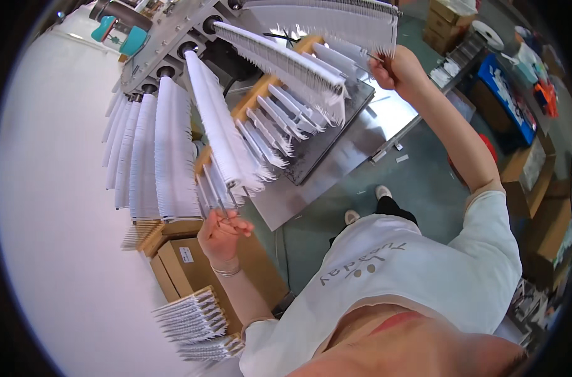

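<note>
Remotely, I had both hands up at the row of small white strips (270, 135), one toward either end of it. My right hand (403, 70) was closed, its fingertips bunched around a thin metal rod (374, 57) at the far end of the row. My left hand (219, 239) was half open at the near end, its fingers bent inward against some slender rod ends; I couldn't tell whether it truly gripped one or only touched it.

The small strips, frayed along their tips, stood side by side along a wooden rack (253, 99), partly hidden from me by longer fringed strips that passed above. Those long fringed strips (215, 119) fanned out from a grey metal machine (173, 50) at upper left, and one ended just beside my right hand. Below the rack I saw a dark board (327, 146) lying on the shiny metal counter (280, 207).

Near my left forearm stood cardboard boxes (195, 267), and closer to me a stack of bristly white pieces (192, 317) sat low at the left. Across to the right, well apart from the hands, I made out a blue tray (489, 78).
</note>
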Tool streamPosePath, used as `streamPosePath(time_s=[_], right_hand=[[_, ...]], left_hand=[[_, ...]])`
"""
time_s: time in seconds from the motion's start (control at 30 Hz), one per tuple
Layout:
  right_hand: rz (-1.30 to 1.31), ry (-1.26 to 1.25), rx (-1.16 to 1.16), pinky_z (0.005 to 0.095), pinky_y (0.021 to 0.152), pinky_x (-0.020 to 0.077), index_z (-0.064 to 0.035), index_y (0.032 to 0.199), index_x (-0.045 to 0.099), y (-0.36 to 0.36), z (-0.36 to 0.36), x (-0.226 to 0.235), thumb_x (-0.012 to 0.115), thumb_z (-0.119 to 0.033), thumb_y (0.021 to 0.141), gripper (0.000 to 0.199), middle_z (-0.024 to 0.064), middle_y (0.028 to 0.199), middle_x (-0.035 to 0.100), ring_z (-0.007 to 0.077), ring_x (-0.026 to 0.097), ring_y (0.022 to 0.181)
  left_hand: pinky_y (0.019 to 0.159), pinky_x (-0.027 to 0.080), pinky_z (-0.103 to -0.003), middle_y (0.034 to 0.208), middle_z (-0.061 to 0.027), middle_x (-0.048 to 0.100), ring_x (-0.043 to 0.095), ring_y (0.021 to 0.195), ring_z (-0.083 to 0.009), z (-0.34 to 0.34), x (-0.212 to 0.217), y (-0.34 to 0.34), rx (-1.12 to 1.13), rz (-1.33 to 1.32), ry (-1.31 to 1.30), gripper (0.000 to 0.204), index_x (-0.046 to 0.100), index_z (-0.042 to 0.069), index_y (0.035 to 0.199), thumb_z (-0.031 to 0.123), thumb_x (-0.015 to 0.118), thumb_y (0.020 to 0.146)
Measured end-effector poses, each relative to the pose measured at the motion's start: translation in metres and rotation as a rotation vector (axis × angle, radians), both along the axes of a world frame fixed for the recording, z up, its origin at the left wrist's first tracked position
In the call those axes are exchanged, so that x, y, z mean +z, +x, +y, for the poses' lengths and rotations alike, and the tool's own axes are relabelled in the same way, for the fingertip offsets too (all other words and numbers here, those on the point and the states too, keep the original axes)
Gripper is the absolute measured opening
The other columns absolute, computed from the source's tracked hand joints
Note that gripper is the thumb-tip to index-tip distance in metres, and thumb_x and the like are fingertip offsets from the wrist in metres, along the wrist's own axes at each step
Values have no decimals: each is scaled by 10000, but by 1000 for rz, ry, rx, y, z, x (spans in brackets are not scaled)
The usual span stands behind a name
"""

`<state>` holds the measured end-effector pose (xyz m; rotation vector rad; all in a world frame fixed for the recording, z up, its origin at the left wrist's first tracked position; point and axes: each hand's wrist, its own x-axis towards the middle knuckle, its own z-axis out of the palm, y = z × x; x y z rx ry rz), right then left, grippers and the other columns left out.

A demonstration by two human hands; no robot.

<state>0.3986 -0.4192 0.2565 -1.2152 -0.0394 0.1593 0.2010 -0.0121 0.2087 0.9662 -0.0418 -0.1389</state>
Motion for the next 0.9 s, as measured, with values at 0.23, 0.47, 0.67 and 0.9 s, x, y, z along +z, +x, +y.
streamPosePath(time_s=[0.23, 0.47, 0.67, 0.9], right_hand=[[19, 34, -3, 219, 349, 195, -80, 642, 505, 50, 13, 0, 392, -488, 934, 515, -4, 485, 411, 63, 312, 367], [108, -4, 10, 235, 343, 203, -86, 645, 510, 79, 8, -24, 422, -459, 932, 479, 2, 477, 401, 88, 332, 360], [-8, -16, 219, 237, 410, 316, -70, 747, 547, 103, -23, -76, 539, -308, 872, 269, 5, 558, 473, 103, 421, 446], [83, 42, 34, 205, 387, 291, -53, 897, 554, 78, 12, -37, 484, -317, 915, 273, 3, 640, 517, 95, 408, 447]], left_hand=[[688, 457, -466, 897, -140, 613, 600, 765, -321, -12, 0, 17, 125, 22, -43, 322, 593, 15, 871, 260, 389, 914], [756, 413, -470, 872, -145, 607, 560, 708, -287, -19, -12, 28, 378, 192, -221, 429, 622, 3, 871, 381, 422, 839], [730, 473, -481, 937, -183, 624, 607, 773, -370, -21, -3, 30, 332, 126, 135, 447, 569, -12, 1021, 370, 376, 891], [632, 529, -406, 853, -206, 657, 643, 778, -390, 9, 4, 31, 72, 31, -182, 389, 578, -55, 1001, 269, 373, 939]])
